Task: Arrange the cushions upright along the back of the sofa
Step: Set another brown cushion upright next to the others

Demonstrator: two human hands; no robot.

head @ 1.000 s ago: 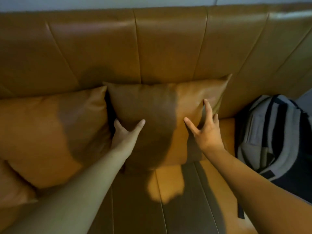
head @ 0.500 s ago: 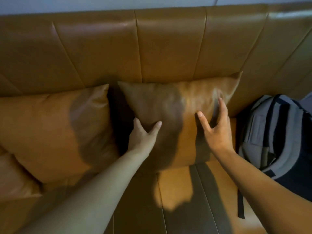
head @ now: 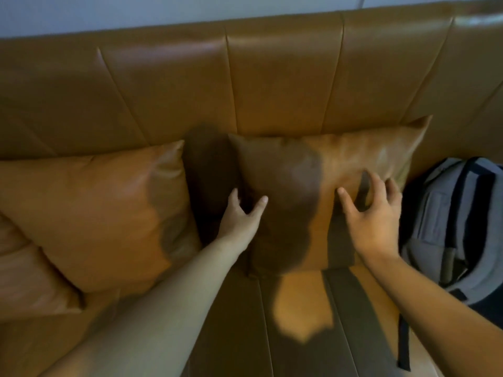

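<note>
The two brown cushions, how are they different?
The left cushion looks bigger and leans slanted with no hand on it; the middle cushion stands straighter against the sofa back, with the left hand and right hand on it. The middle cushion is mostly shadowed. Both are tan and leathery.

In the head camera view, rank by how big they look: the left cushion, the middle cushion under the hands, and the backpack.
1. left cushion
2. middle cushion, a little smaller, partly covered by both hands
3. backpack, though the frame edge cuts it off, so its full size is unsure
</note>
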